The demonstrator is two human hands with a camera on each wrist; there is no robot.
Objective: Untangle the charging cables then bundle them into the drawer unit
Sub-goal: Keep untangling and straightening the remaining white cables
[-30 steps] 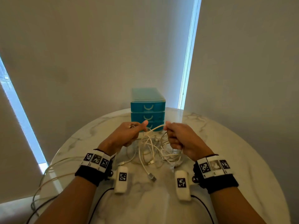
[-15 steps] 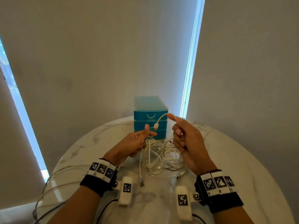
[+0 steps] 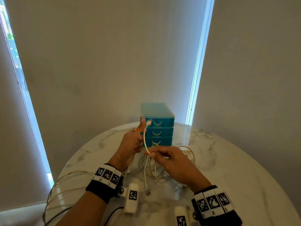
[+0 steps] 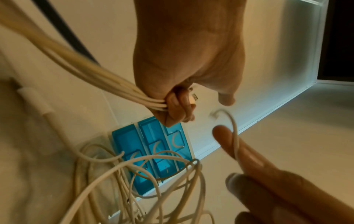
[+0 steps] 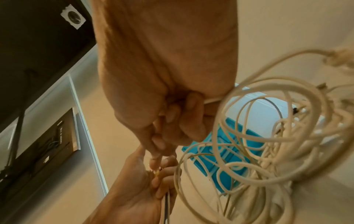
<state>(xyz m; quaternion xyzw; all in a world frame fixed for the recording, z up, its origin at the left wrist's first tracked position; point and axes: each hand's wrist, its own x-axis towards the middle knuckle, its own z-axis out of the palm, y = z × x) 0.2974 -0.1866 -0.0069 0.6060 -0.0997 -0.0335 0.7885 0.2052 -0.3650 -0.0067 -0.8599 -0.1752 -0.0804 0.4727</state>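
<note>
A teal three-drawer unit stands at the back of the table, all drawers closed. A tangle of white charging cables lies in front of it. My left hand is raised with the thumb up, its other fingers curled round a bunch of cables. One cable's white connector end stands beside that thumb. The strand runs down to my right hand, which pinches it between thumb and forefinger. The right wrist view shows the cable loops hanging beside the right hand.
The round marble table ends close on the left and right. A loose USB plug lies near the front. Cream and black cords loop off the table's left edge. Walls and window blinds stand close behind.
My right hand has dropped from in front of the drawers and now pinches the strand lower down. My left hand has risen, so the connector end stands by its thumb.
</note>
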